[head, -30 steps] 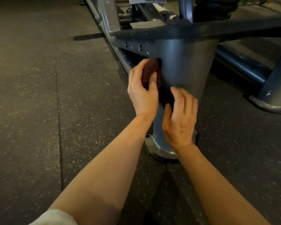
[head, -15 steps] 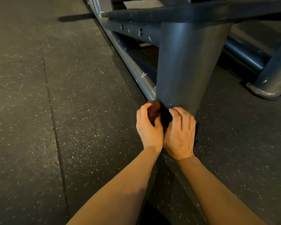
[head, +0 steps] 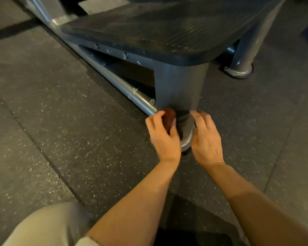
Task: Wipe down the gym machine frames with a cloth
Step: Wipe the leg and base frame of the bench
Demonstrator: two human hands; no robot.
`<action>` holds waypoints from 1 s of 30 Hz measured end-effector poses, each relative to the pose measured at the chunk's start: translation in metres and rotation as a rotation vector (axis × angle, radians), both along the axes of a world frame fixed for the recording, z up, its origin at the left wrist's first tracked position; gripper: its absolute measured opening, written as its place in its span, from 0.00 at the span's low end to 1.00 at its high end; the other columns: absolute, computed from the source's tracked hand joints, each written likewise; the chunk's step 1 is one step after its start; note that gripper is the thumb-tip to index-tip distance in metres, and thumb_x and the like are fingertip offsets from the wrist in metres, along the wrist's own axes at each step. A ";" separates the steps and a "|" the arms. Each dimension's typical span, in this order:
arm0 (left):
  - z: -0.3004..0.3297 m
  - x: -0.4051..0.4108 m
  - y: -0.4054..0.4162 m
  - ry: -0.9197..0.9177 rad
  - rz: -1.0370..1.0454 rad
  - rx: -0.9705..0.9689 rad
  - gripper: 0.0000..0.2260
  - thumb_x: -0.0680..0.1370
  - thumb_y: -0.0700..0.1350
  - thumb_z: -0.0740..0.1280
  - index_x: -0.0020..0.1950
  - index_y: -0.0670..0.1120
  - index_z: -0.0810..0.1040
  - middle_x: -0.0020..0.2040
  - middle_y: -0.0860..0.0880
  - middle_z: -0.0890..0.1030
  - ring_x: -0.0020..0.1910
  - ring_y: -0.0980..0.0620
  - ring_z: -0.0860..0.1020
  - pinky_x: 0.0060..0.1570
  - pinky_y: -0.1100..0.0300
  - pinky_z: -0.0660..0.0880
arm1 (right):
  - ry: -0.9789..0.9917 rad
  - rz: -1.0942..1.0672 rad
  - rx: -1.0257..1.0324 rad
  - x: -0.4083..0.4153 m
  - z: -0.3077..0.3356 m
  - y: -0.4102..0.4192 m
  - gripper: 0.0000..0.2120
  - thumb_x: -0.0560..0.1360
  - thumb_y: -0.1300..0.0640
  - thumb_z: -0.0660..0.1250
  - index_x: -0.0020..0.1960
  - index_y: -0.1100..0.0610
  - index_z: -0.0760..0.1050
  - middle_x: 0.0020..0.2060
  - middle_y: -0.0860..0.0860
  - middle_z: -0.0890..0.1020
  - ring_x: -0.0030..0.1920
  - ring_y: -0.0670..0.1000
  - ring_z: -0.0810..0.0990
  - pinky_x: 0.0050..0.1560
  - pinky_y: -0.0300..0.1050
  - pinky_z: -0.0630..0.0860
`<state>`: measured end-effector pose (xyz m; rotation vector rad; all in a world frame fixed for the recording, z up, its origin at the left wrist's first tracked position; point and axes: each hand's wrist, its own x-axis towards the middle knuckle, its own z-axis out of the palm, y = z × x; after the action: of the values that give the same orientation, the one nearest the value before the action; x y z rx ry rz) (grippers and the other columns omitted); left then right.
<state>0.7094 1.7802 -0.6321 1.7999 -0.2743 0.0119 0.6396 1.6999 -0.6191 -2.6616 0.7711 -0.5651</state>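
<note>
Speckled floor, upright frame leg, cloth gripped left hand.

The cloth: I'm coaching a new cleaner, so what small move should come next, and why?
Probably sweep the cloth, gripped by the left hand, around the foot of the leg. Both hands sit at the leg's base, the right hand opposite.

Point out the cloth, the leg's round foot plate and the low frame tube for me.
cloth (head: 169, 117): head view, reddish bunch showing between the left hand's fingers.
foot plate (head: 186, 144): head view, shiny near rim between both hands.
frame tube (head: 121, 86): head view, lit upper side, mid-length.
</note>
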 end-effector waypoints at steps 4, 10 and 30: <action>-0.007 0.000 -0.002 -0.060 -0.248 0.124 0.20 0.71 0.35 0.70 0.62 0.45 0.74 0.64 0.47 0.70 0.61 0.52 0.71 0.62 0.58 0.72 | -0.033 -0.082 0.065 0.006 0.011 0.008 0.26 0.77 0.66 0.58 0.74 0.55 0.65 0.68 0.55 0.69 0.61 0.58 0.73 0.57 0.54 0.75; -0.015 -0.001 0.004 -0.146 0.006 0.200 0.14 0.76 0.39 0.68 0.60 0.44 0.73 0.61 0.46 0.70 0.57 0.55 0.71 0.57 0.66 0.71 | -0.178 -0.235 0.289 0.002 -0.031 0.028 0.28 0.77 0.67 0.60 0.75 0.54 0.62 0.69 0.56 0.67 0.60 0.57 0.75 0.52 0.49 0.76; -0.070 0.018 0.020 -0.342 -0.086 0.238 0.13 0.74 0.38 0.71 0.58 0.41 0.78 0.58 0.41 0.73 0.56 0.57 0.71 0.59 0.69 0.71 | -0.403 -0.125 0.120 0.008 -0.091 0.005 0.22 0.79 0.62 0.53 0.71 0.58 0.71 0.60 0.63 0.74 0.56 0.59 0.74 0.52 0.54 0.76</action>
<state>0.7271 1.8006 -0.7023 2.0170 -0.6180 0.2367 0.6477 1.7052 -0.7096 -2.2929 0.8201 -1.0140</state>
